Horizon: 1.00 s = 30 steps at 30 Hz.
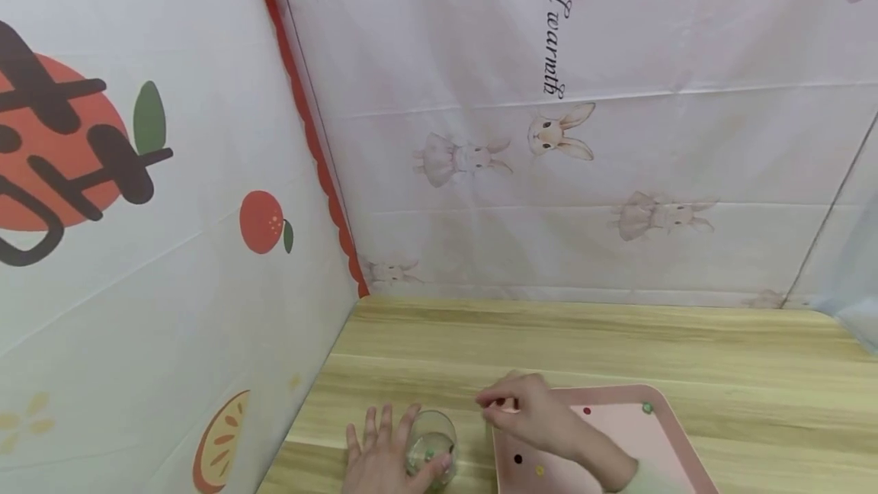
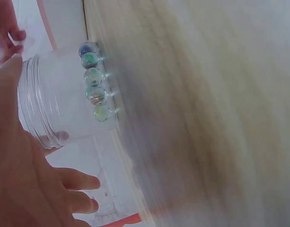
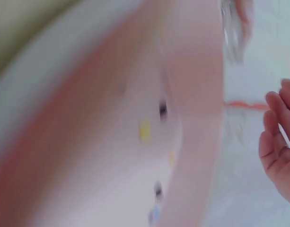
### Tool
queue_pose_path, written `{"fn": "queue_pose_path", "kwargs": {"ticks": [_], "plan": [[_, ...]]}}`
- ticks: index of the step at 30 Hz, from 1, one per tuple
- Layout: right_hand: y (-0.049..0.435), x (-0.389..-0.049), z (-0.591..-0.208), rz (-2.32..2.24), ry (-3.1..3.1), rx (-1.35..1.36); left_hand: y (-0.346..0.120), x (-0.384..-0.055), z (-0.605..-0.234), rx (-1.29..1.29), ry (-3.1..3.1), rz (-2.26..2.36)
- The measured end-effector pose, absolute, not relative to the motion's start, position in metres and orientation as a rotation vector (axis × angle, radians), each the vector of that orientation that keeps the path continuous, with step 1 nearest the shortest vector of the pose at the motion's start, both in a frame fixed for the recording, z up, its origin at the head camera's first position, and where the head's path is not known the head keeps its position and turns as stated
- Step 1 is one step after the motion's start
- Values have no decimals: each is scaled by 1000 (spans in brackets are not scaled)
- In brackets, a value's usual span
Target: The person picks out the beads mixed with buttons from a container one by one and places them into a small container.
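Observation:
A clear glass jar (image 1: 432, 444) stands on the wooden table, with several glass marbles (image 2: 93, 78) in a row at its bottom. My left hand (image 1: 387, 452) grips the jar between thumb and index finger near the threaded rim; its other fingers are spread out beside it. To the right of the jar, my right hand (image 1: 531, 410) is over the left side of a pink tray (image 1: 686, 441), fingers bent and pointing toward the jar. A dark red spot shows between its thumb and index finger; I cannot tell whether they pinch it.
On the tray lie small coloured pieces: a red one (image 1: 586, 411), a green one (image 1: 648, 408), a black one (image 1: 517, 459) and a yellow one (image 1: 539, 470). A fruit-print sheet (image 1: 171, 311) borders the table at left, and a rabbit-print sheet (image 1: 480, 250) at the back.

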State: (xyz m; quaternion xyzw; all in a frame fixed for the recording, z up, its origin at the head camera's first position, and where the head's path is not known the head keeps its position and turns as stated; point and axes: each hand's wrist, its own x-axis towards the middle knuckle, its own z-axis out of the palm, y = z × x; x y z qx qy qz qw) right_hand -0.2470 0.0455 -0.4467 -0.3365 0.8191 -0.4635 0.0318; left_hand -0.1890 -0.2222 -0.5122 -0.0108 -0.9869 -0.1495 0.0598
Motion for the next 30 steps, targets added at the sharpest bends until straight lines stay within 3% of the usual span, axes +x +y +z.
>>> {"fn": "queue_pose_path", "kwargs": {"ticks": [9,15,21,30], "plan": [[134,-258,-440,-985,3120,-1186,-223,-187,-509,-65,-2966,-451],[177,-259,-446,-574,3344,-1124,-222,-188,-509,-59,-2971,-435],[206,-258,-460,-90,3461,-1171,-222,-187,-506,-45,-2981,-442],[224,-259,-474,28,3423,-1215,-221,-187,-505,-53,-2988,-425]]}}
